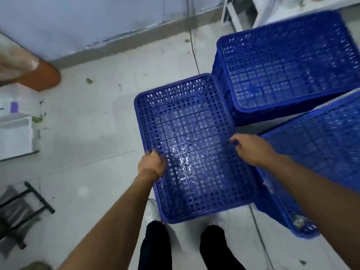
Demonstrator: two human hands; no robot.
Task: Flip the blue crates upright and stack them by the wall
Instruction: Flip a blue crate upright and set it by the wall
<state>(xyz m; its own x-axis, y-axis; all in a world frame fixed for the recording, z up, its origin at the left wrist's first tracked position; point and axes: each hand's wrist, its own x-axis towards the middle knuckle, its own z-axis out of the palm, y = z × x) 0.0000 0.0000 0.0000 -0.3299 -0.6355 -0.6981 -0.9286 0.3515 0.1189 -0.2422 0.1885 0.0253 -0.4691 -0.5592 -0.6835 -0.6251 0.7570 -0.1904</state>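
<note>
A blue perforated crate (187, 121) lies upside down in the middle of the floor, its ribbed base facing up. My left hand (153, 165) grips its left edge. My right hand (251, 149) grips its right edge. A second upturned blue crate (288, 61) stands behind it to the right, touching its far corner. A third blue crate (319, 152) lies at the right, partly hidden behind my right forearm. The wall (87, 18) runs along the back left.
White boxes (15, 123) sit at the left edge, with an orange object (42, 76) behind them. A black metal frame (25, 207) lies at the lower left. A cable (194, 55) runs over the floor toward the wall. My feet stand just below the crate.
</note>
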